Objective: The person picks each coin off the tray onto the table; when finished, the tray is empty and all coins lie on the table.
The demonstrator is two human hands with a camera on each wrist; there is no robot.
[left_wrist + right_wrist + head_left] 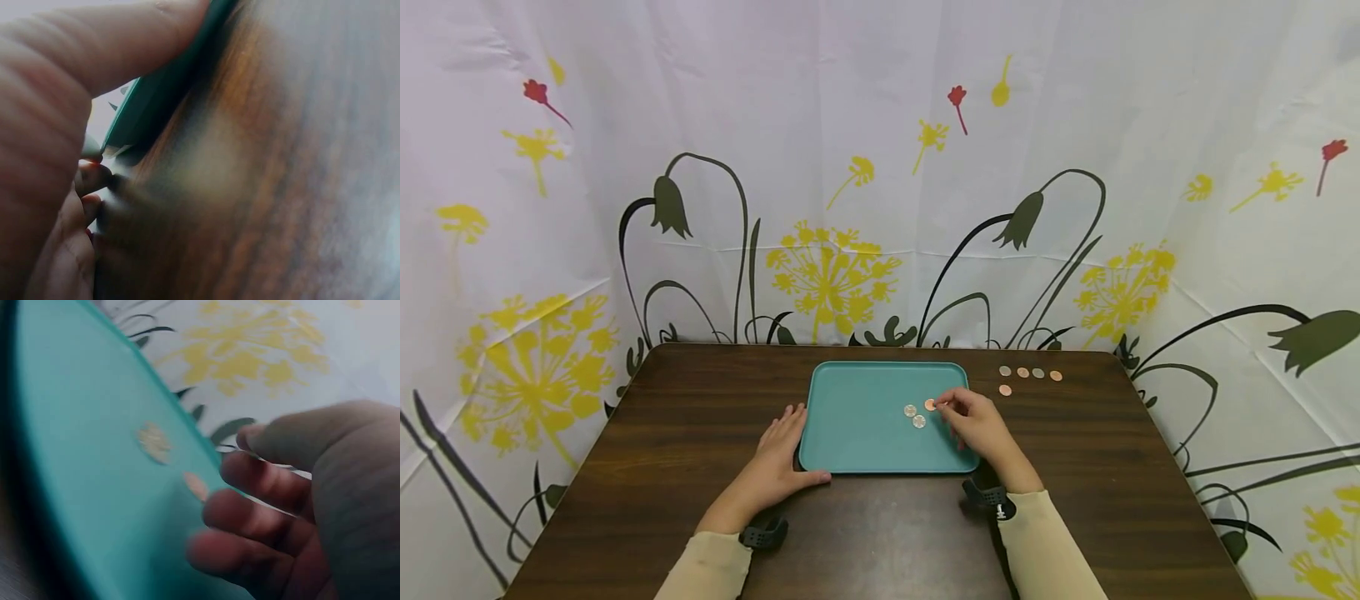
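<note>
Touching the tray (857, 417), the left hand (777, 461) lies spread; the right hand (979, 423), fingertips narrowed, grip unclear, hangs near three coins (919, 422) inside. Five coins (1022, 372) far right on the tabletop (880, 533) suggest work midway.

Tray (857, 417): smooth plastic, soft sheen. Tray coins (919, 422), loose coins (1022, 372) near counter (1075, 467) far right corner: metal. Counter: wood-grain, semi-gloss. Curtain (880, 125) beyond far edge: creased cloth, matt.

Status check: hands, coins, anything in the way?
Left hand at left edge of tray. Right hand over tray's right side, grip unclear. Three coins visible in tray, five on table. No obstruction seen.
</note>
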